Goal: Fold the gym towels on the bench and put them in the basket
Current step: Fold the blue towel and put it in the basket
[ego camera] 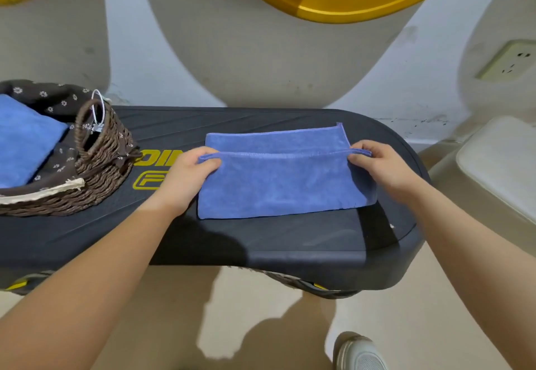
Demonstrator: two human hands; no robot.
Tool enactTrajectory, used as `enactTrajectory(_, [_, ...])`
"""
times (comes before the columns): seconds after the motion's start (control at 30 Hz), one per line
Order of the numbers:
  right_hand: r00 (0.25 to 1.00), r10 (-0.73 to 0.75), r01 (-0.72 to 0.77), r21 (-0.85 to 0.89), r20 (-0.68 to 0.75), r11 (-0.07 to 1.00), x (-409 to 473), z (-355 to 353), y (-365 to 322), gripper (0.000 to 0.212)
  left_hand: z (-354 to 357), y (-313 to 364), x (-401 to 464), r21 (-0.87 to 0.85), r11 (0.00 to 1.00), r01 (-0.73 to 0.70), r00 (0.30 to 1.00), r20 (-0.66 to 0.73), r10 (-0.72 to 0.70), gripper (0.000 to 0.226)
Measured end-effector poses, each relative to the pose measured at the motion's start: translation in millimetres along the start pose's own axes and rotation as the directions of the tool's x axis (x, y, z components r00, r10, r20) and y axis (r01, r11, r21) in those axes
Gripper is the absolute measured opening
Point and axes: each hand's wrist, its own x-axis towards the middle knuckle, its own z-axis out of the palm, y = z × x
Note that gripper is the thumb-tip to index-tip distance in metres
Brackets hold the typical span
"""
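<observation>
Shoe: on the floor, below the right forearm.
Left hand: pinches the towel's folded upper-left corner.
Right hand: pinches the upper-right corner.
Towel: blue, on the black bench, stretched between both hands.
Basket: wicker, left of the left hand, holding a folded blue towel.
</observation>
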Motion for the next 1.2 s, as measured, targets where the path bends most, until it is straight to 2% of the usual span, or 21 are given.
enactTrajectory(0.1, [0.996, 0.034, -0.028, 0.068, -0.085, 0.997, 26, 5, -2, 0.014, 4, -1, 15, -0.189, 0.979, 0.078, 0.992, -0.078, -0.094, 0.019])
enactTrajectory(0.17, [0.993, 0.053, -0.049, 0.035, -0.108, 0.998, 44, 8, 0, 0.013, 8, -1, 24, -0.213, 0.968, 0.132, 0.985, -0.084, -0.152, 0.018])
enactTrajectory(0.27, [0.992, 0.07, -0.077, -0.068, -0.102, 0.995, 64, 12, 1, 0.025, 11, -2, 42, -0.183, 0.963, 0.2, 0.973, -0.079, -0.217, 0.018])
enactTrajectory(0.33, [0.988, 0.085, -0.102, -0.132, -0.127, 0.986, 76, 13, 2, 0.027, 10, -8, 55, -0.084, 0.976, 0.202, 0.972, -0.104, -0.21, 0.017])
enactTrajectory(0.4, [0.985, 0.07, -0.109, -0.251, -0.16, 0.962, 87, 13, 3, 0.029, 10, -14, 68, 0.119, 0.972, 0.201, 0.97, -0.162, -0.181, 0.017])
enactTrajectory(0.5, [0.982, 0.03, -0.108, -0.42, -0.188, 0.901, 97, 16, 5, 0.038, 14, -14, 80, 0.386, 0.903, 0.192, 0.964, -0.246, -0.1, 0.028])
enactTrajectory(0.63, [0.97, 0.05, -0.164, -0.493, -0.237, 0.855, 105, 21, 6, 0.038, 17, -14, 91, 0.496, 0.847, 0.194, 0.954, -0.298, -0.044, 0.032])
enactTrajectory(0.7, [0.96, 0.044, -0.2, -0.567, -0.276, 0.799, 106, 22, 8, 0.033, 18, -18, 94, 0.537, 0.823, 0.185, 0.951, -0.308, -0.013, 0.03])
enactTrajectory(0.8, [0.945, 0.028, -0.244, -0.645, -0.327, 0.724, 105, 24, 12, 0.038, 23, -22, 96, 0.566, 0.803, 0.187, 0.941, -0.339, 0.02, 0.032])
enactTrajectory(1.0, [0.931, 0.042, -0.284, -0.645, -0.363, 0.709, 112, 29, 10, 0.043, 27, -23, 95, 0.585, 0.777, 0.233, 0.921, -0.39, 0.017, 0.029])
enactTrajectory(1.1, [0.915, 0.084, -0.331, -0.617, -0.394, 0.714, 107, 32, 3, 0.042, 29, -13, 91, 0.621, 0.738, 0.262, 0.932, -0.36, -0.028, 0.026])
enactTrajectory(1.13, [0.909, 0.078, -0.339, -0.616, -0.41, 0.711, 105, 33, 1, 0.04, 29, -9, 88, 0.677, 0.694, 0.243, 0.943, -0.334, -0.004, 0.029])
enactTrajectory(1.17, [0.903, 0.021, -0.325, -0.649, -0.429, 0.688, 102, 35, -2, 0.04, 30, -5, 85, 0.769, 0.613, 0.182, 0.943, -0.314, 0.114, 0.038])
enactTrajectory(1.2, [0.894, -0.103, -0.268, -0.703, -0.437, 0.659, 98, 39, -3, 0.041, 33, -4, 82, 0.855, 0.511, 0.091, 0.919, -0.27, 0.287, 0.052])
